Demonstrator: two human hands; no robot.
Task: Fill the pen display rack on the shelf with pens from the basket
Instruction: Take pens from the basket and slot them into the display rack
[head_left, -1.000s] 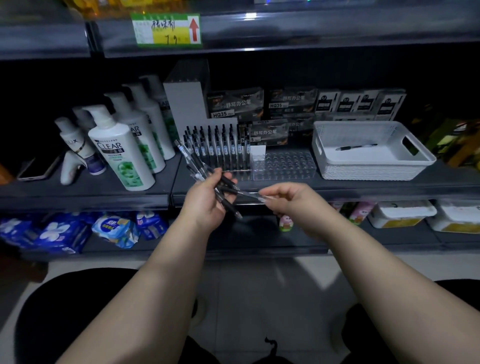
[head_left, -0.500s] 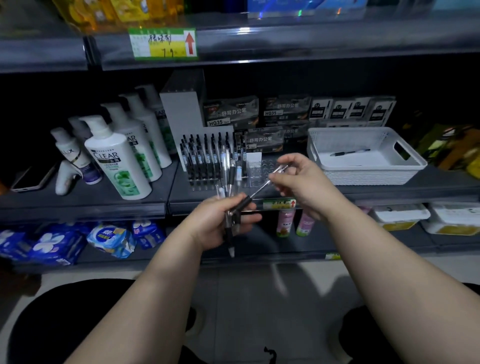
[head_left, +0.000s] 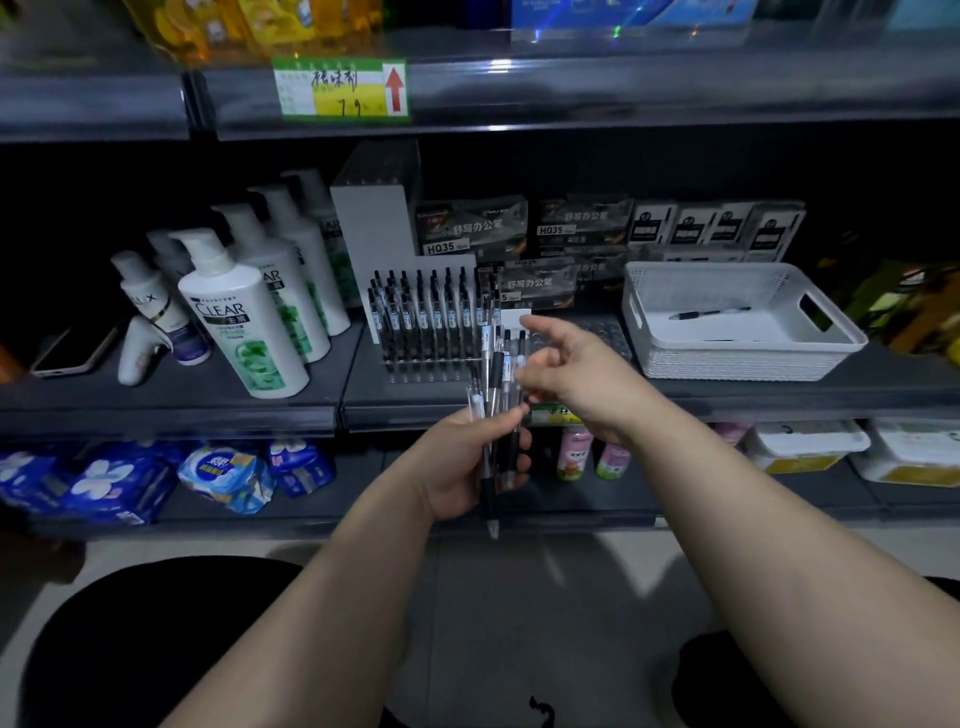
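Observation:
The clear pen display rack (head_left: 415, 370) stands on the middle shelf, its left rows full of black pens (head_left: 427, 312) and its right holes (head_left: 602, 332) bare. My left hand (head_left: 457, 467) grips a bundle of pens (head_left: 491, 415) upright in front of the rack. My right hand (head_left: 582, 379) is at the bundle's top right; its thumb and fingers pinch one pen (head_left: 519, 364) held upright, and the index finger points up. The white basket (head_left: 810, 358) sits to the right with one pen (head_left: 709, 313) in it.
White shampoo bottles (head_left: 244, 322) stand left of the rack, and a phone (head_left: 72, 353) lies at the far left. Boxed pen packs (head_left: 472, 228) line the back of the shelf. The lower shelf carries blue packets (head_left: 104, 483) and small bottles (head_left: 574, 452).
My right hand has swung its pen from a diagonal to upright, next to the bundle. My left hand still holds the bundle upright. The view has shifted closer to the shelf.

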